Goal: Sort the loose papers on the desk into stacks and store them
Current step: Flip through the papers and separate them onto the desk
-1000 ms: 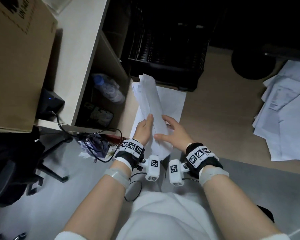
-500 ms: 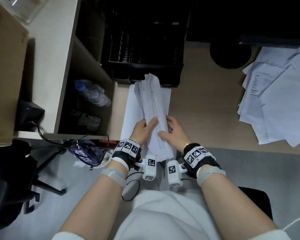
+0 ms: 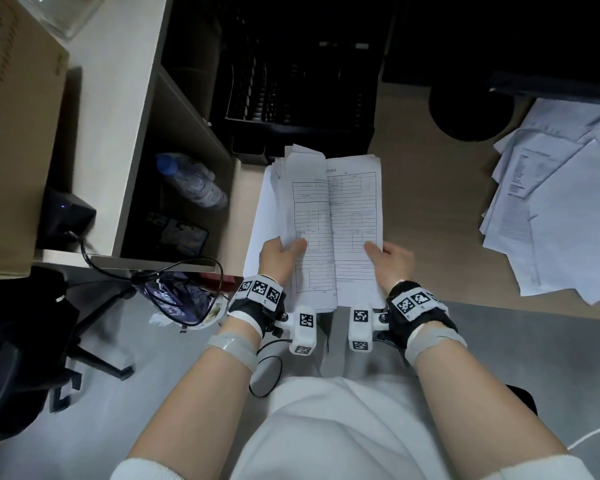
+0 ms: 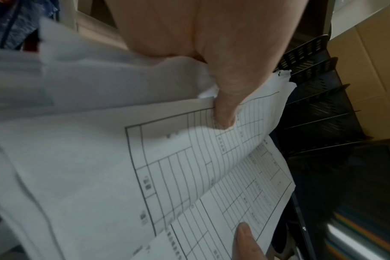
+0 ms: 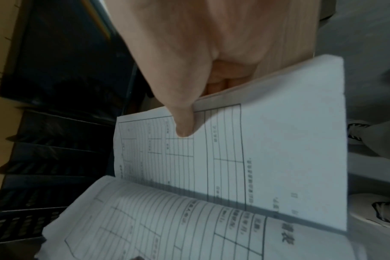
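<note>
I hold a bundle of printed form papers (image 3: 329, 216) over the desk's near edge, spread apart like an open book. My left hand (image 3: 280, 252) grips the left part of the bundle (image 4: 180, 158), thumb on top of the printed table. My right hand (image 3: 388, 258) pinches the right part (image 5: 245, 154), thumb on the sheet and fingers beneath. More loose papers (image 3: 555, 209) lie in a messy pile at the desk's right. A black tiered paper tray (image 3: 298, 98) stands just beyond the bundle; its slots show in both wrist views.
A shelf unit (image 3: 132, 133) at left holds a water bottle (image 3: 191, 181) and a dark device (image 3: 66, 216). A cardboard box (image 3: 11, 133) sits on it. A round black base (image 3: 471, 109) stands behind the desk. A chair base (image 3: 84, 341) and cables (image 3: 160, 271) lie on the floor at left.
The bundle was held narrow and nearly upright between both hands; now the hands have moved apart and the papers lie opened flat, printed tables facing up.
</note>
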Motion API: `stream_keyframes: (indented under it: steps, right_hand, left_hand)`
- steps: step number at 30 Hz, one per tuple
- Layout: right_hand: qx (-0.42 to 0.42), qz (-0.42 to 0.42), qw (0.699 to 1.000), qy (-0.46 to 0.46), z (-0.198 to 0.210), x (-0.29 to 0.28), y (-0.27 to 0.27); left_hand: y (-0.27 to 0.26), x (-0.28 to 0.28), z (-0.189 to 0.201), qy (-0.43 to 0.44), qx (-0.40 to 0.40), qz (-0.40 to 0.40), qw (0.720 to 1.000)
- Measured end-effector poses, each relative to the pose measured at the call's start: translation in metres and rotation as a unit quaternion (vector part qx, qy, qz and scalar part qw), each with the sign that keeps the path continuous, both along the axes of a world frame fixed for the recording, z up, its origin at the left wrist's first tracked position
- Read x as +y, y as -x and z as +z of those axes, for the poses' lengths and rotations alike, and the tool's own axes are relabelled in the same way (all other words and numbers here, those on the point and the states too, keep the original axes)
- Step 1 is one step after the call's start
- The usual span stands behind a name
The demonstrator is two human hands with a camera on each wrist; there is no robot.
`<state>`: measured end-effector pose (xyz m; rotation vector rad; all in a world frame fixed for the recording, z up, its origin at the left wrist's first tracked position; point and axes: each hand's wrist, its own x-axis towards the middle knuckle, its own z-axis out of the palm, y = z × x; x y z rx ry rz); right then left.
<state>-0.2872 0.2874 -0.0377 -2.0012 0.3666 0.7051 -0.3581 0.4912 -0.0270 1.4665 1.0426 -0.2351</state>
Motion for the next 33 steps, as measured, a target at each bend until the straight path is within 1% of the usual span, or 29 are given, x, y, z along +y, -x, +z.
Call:
stream_keyframes:
  steps: [3,5,7,11,13,17,20,23,28,30,32,33]
  right_hand:
    - [-0.003,-0.008,1.000,-0.007,0.004,-0.009,-0.003]
    - [0.012,-0.018,1.000,-0.020,0.009,-0.014,-0.005]
    - [0.019,-0.028,0.999,-0.036,0.014,-0.016,-0.009]
    - [0.002,-0.013,0.994,-0.104,0.028,-0.011,-0.013]
    - [-0.015,0.020,0.992,-0.125,0.035,-0.009,-0.016]
    - [-0.032,0.048,0.989,-0.139,0.028,-0.014,-0.026]
    - [-0.049,0.046,0.988,-0.137,0.029,-0.024,-0.031]
    - [-0.058,0.048,0.988,-0.136,0.030,-0.032,-0.036]
    - [-0.044,0.074,0.986,-0.141,0.031,-0.042,-0.048]
    - [-0.045,0.109,0.982,-0.146,0.034,-0.041,-0.054]
    - [-0.065,0.130,0.980,-0.139,0.034,-0.038,-0.061]
    - [-0.072,0.123,0.981,-0.128,0.034,-0.038,-0.064]
  left_hand:
    - [-0.001,-0.008,0.008,0.008,-0.005,0.004,1.000]
    - [-0.004,-0.015,0.013,0.034,-0.010,0.022,0.999]
    - [-0.008,-0.021,0.013,0.050,-0.012,0.023,0.998]
    - [-0.019,-0.037,0.017,0.061,-0.022,0.002,0.998]
    - [-0.026,-0.044,0.019,0.059,-0.029,0.005,0.998]
    - [-0.043,-0.055,0.030,0.079,-0.052,0.017,0.995]
    - [-0.054,-0.069,0.040,0.084,-0.065,-0.009,0.994]
    - [-0.061,-0.085,0.041,0.090,-0.073,-0.031,0.993]
    - [-0.065,-0.099,0.047,0.073,-0.078,-0.025,0.994]
    - [-0.064,-0.100,0.048,0.056,-0.070,-0.033,0.995]
    - [-0.063,-0.097,0.048,0.035,-0.056,0.012,0.998]
    - [-0.062,-0.094,0.046,0.021,-0.051,0.047,0.997]
